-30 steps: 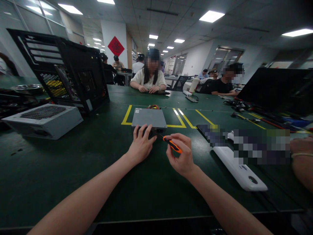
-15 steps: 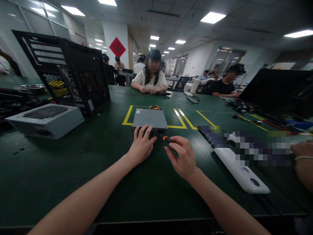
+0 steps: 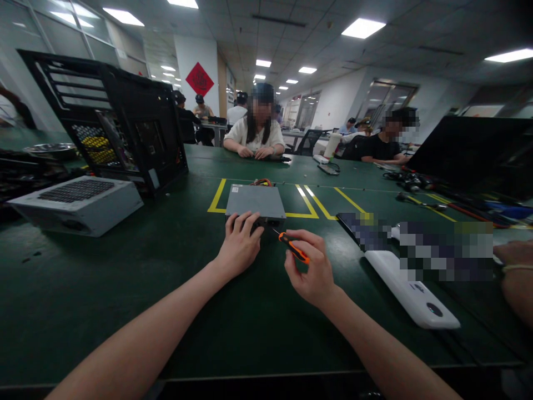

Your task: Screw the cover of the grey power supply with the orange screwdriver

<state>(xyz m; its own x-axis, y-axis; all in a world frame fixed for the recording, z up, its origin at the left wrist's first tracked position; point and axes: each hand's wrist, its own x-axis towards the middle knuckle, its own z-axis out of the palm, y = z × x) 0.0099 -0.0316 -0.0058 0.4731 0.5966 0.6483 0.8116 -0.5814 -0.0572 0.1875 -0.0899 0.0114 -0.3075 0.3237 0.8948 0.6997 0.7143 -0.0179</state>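
Note:
A grey metal computer power supply (image 3: 256, 200) lies flat on the green table, with coloured wires (image 3: 263, 182) at its far side. My left hand (image 3: 241, 239) is closed on its near edge, fingertips over the top edge and the near face partly hidden behind them. In my right hand (image 3: 310, 266) is an orange and black screwdriver (image 3: 295, 248), gripped by the handle between thumb and fingers. Its thin shaft points up and left at the near face, right of my left fingers. Whether the tip touches a screw I cannot tell.
Left stand a black computer case (image 3: 137, 122) and a second power supply (image 3: 79, 203). A white device (image 3: 410, 286) lies right, with another person's hand (image 3: 514, 255) beyond it. Yellow tape (image 3: 303, 215) marks the table. A person (image 3: 255, 133) sits opposite; cables (image 3: 420, 178) lie back right.
My right fingers have shifted on the screwdriver, so more of its orange handle shows, and the handle has tilted lower. The left hand and power supply stay nearly where they were.

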